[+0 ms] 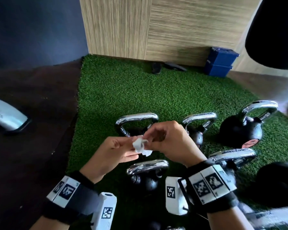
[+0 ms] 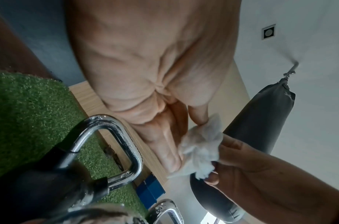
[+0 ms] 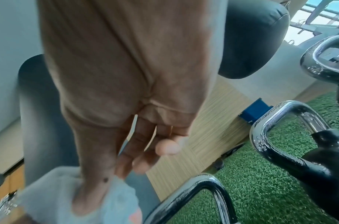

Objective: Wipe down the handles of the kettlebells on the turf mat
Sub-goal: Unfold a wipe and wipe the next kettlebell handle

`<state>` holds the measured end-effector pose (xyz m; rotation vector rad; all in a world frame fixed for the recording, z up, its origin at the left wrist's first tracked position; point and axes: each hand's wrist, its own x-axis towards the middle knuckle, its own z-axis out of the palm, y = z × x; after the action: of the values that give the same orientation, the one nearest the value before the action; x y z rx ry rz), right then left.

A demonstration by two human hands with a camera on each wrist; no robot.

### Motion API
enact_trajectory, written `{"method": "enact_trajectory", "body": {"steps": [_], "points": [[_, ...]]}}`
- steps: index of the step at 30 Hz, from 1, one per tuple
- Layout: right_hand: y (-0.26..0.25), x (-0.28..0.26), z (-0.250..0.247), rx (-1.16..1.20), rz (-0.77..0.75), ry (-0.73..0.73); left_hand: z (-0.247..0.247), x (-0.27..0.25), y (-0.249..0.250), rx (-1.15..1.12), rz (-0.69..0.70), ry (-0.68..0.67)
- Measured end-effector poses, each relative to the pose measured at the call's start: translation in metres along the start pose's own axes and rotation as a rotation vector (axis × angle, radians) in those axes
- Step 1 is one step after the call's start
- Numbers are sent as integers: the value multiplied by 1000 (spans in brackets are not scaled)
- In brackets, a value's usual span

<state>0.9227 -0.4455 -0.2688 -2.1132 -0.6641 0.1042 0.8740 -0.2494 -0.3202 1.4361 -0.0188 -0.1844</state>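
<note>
here both hands point(image 1: 140, 146) pinch crumpled wipe point(image 1: 140, 146) above kettlebells point(image 1: 196, 130).

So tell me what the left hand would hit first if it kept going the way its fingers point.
Most likely the crumpled tissue it already pinches, then the right hand straight across, which pinches the same tissue. Its fingers point toward that hand, above the kettlebell handles; depth is hard to judge.

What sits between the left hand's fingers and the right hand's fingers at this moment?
A crumpled white tissue, pinched by the left hand and the right hand above the kettlebells, touching no handle. The head view shows it; the left wrist view confirms it.
</note>
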Motion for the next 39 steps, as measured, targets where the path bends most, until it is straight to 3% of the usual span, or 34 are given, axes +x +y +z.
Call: {"method": "enact_trajectory", "body": {"steps": [4, 7, 11, 14, 16, 19, 24, 30, 32, 35, 39], "points": [[6, 1, 11, -5, -9, 119, 2, -2, -6, -66, 22, 27], [19, -7, 6, -54, 45, 78, 0, -4, -7, 2, 65, 58], [66, -22, -12, -272, 243, -6, 2, -9, -14, 576, 299, 112], [100, -31, 2, -377, 447, -253, 23, -8, -18, 843, 447, 71], [116, -32, 20, -354, 453, -328, 36, -4, -25, 973, 475, 37], [133, -34, 38, -217, 408, -270, 38, -6, -33, 1087, 470, 53], [154, -46, 51, 19, 446, -124, 16, -25, -39, 1009, 448, 113], [164, -49, 57, 86, 452, -84, 13, -28, -44, 999, 469, 59], [166, -49, 59, 95, 461, -67, 1, -37, -49, 926, 467, 125], [168, -49, 59, 126, 478, -66, -17, -49, -62, 742, 339, 259], [171, -49, 59, 177, 483, -79, -18, -53, -79, 625, 316, 289]]}}
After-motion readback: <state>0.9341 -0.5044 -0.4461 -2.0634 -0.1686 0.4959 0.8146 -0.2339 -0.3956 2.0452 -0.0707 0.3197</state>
